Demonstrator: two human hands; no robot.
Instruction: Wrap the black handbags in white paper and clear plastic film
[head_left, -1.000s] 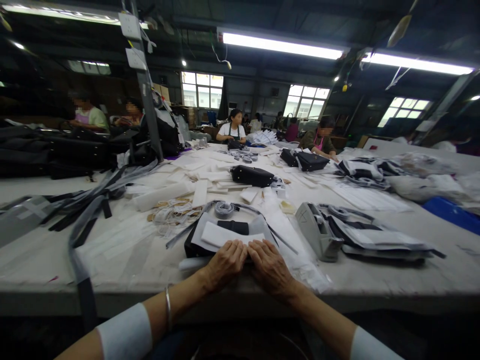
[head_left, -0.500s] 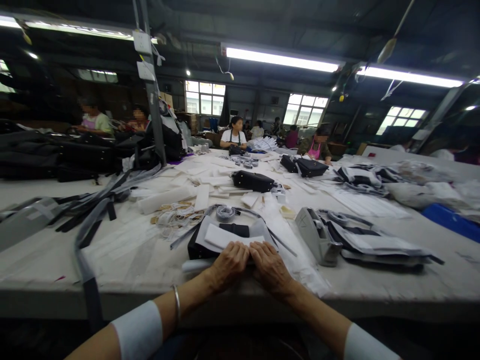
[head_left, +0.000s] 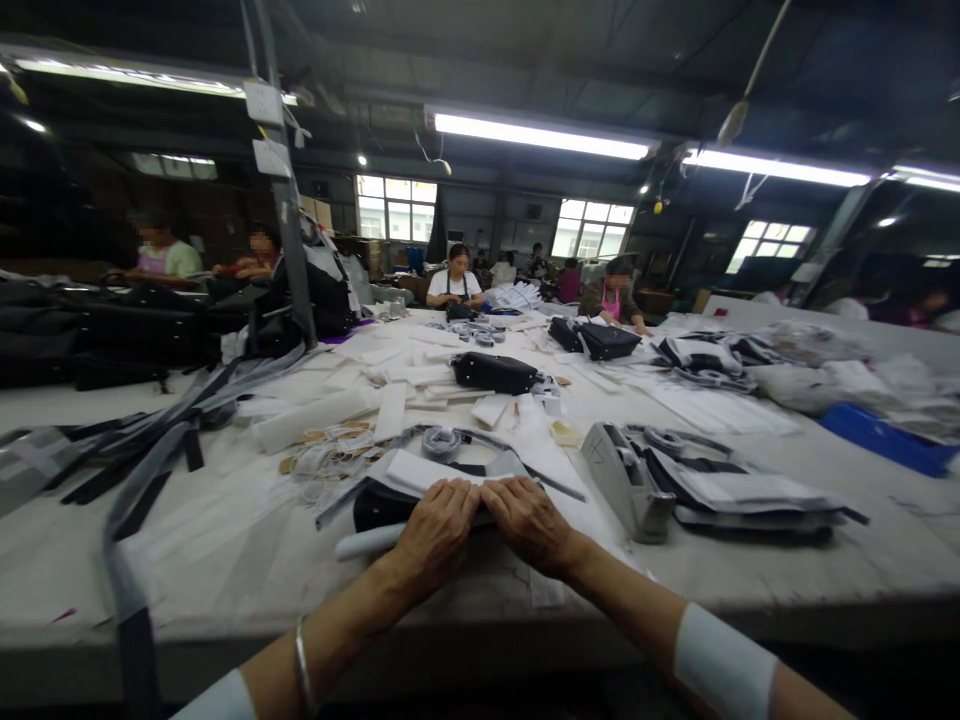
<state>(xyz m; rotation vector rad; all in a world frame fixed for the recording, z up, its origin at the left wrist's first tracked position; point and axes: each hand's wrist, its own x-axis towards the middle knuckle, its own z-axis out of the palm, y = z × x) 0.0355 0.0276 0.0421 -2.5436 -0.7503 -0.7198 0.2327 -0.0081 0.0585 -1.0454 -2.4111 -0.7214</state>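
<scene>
— What did you have on the head camera at that point?

— Both hands lay side by side on the near edge of the table. The left hand and the right hand were pressed palm-down, fingers curled over a white sheet that sat on top of a black bag. I could not tell whether the fingertips pinched the sheet or only flattened it; they were hidden under the knuckles.

— So what worried you?

— The white roll just left of the left hand, touching the bag's front edge. It lay close to the table's edge, and in my judgement a nudge from the left wrist could have sent it over. The sheet looked loose too (thin stuff, probably slippery), so uneven pressure from the hands might have creased or skewed it against the bag.

— Anything to the right?

— The tape dispenser stood near the right hand, apart from it. A wide sweep of that forearm could have knocked it. The grey straps lay well off to the left.
</scene>
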